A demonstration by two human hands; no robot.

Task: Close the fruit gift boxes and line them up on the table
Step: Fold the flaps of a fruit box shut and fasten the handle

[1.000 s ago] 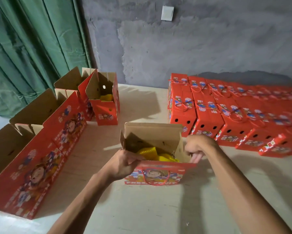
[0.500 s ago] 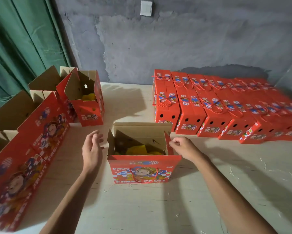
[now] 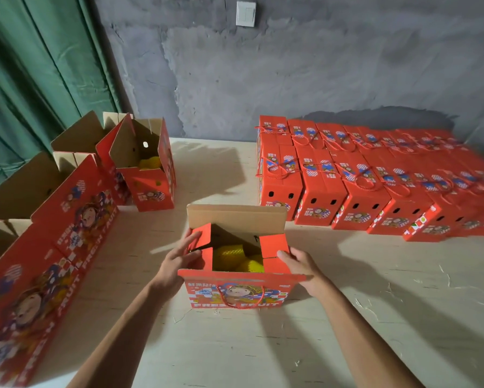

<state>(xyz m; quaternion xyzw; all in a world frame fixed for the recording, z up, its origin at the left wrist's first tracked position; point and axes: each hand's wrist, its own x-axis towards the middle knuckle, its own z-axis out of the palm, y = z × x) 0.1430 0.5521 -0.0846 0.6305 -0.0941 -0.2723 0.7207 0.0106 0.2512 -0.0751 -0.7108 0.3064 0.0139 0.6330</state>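
Note:
A red fruit gift box (image 3: 238, 294) stands open in the middle of the table, with yellow netted fruit (image 3: 236, 259) inside. Its rear flap stands upright and its front flap hangs down with a red cord handle. My left hand (image 3: 179, 259) presses the left side flaps inward with straight fingers. My right hand (image 3: 296, 264) pushes the right side flaps inward, thumb on top of them. Both side flaps lean over the opening. Closed red boxes (image 3: 347, 186) stand in rows at the right back.
Several open boxes (image 3: 148, 175) stand along the left edge, the nearest ones with long printed flaps (image 3: 53, 247) hanging toward me. A green curtain (image 3: 39, 79) and a grey wall (image 3: 291, 74) bound the table. Bare tabletop (image 3: 291, 354) lies in front of me.
My left hand moved from beside the box onto its left side flaps. My right hand shifted onto the right side flaps. Both pairs of side flaps have folded inward over the fruit.

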